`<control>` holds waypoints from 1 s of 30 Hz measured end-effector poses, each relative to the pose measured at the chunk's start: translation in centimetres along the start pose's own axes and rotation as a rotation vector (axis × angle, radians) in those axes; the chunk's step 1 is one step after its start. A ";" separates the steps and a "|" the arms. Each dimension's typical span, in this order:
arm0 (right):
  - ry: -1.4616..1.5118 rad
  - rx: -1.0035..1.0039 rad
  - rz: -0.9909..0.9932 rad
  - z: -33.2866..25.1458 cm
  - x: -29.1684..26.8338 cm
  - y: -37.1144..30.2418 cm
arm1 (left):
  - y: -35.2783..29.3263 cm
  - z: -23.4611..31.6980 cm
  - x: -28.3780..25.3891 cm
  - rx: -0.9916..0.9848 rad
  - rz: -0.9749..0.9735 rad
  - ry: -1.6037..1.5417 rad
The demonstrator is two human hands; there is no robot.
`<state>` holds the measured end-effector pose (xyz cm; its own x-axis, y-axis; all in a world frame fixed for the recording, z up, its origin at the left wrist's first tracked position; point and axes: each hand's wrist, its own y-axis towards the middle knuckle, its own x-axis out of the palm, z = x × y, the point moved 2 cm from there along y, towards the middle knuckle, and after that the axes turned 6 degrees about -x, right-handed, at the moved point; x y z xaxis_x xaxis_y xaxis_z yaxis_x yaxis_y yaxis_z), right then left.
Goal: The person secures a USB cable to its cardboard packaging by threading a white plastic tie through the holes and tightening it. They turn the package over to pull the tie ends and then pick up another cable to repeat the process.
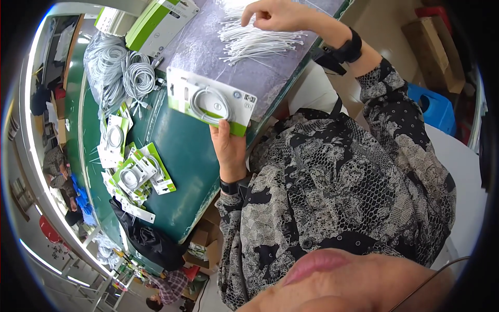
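- I see one flat white-and-green cardboard card with a coiled grey cable on its front [210, 101]; it is at the 11 o'clock side of my left hand [227, 151] and at the 7 o'clock side of my right hand [275, 15].
- My left hand is gripping this card by its lower edge: the thumb presses on the front, and the other fingers are mostly hidden behind.
- My right hand is loosely curled, with bent fingers, over the loose heap of thin white plastic ties [260, 44]. I cannot tell if the fingertips touch a tie or pinch one.
- This heap lies at 1 o'clock from the card, on the greyish-purple mat [189, 49].
- Between 8 and 9 o'clock from my left hand, more carded cables [132, 176] lie in an overlapping pile on the dark green tabletop [182, 143].
- Between 9 and 10 o'clock from the card there are bundled grey cables [139, 78], and at 11 o'clock a green-and-white box [163, 26].
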<state>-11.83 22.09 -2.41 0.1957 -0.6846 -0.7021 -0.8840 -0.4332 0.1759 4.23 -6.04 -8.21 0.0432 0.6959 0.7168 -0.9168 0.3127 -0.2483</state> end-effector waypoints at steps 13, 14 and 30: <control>0.301 -0.343 0.017 -5.8 0.5 -1.7 | 3.9 1.9 6.3 -0.032 -0.198 -0.326; 0.055 -0.536 0.148 -6.6 0.7 -2.3 | 4.2 2.0 6.6 -0.054 -0.247 -0.439; 0.447 -0.317 0.430 -10.6 4.1 -4.5 | 4.9 1.5 10.2 -0.340 -0.401 -1.285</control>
<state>-2.58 15.01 1.29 0.0721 -0.9799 -0.1859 -0.7690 -0.1733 0.6154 -0.45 1.67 -1.15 -0.2841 -0.4961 0.8205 -0.7802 0.6170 0.1030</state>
